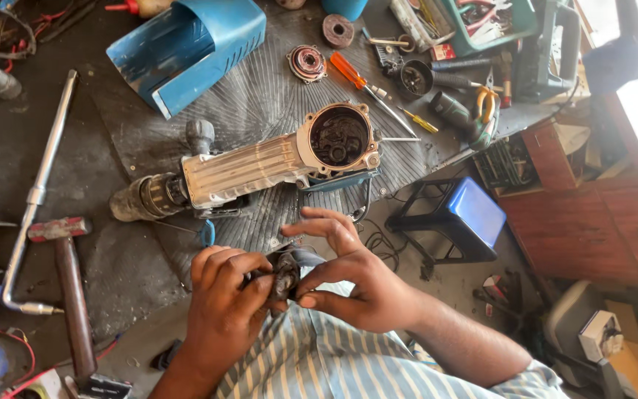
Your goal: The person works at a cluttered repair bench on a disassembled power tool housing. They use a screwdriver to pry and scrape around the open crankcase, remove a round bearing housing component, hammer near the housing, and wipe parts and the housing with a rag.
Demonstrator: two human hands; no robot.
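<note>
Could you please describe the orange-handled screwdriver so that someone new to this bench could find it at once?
Start at the big silver power tool body on the ribbed mat. Just beyond its round open housing lies the orange-handled screwdriver, slanting. Its translucent orange grip is larger than the small yellow screwdriver nearby.

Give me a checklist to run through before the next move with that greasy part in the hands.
1. Part held by both hands: ok. The left hand and right hand both pinch the small greasy part.
2. Part kept above the bench: not ok; it sits over the striped shirt.
3. Open housing of the power tool facing up and unblocked: ok, the round opening is uncovered.
4. Screwdriver within view: ok, the orange screwdriver lies behind the tool.
5. Hammer away from the hands: ok, it lies to the left.
6. Part undamaged: cannot tell, the fingers hide most of it.
</note>
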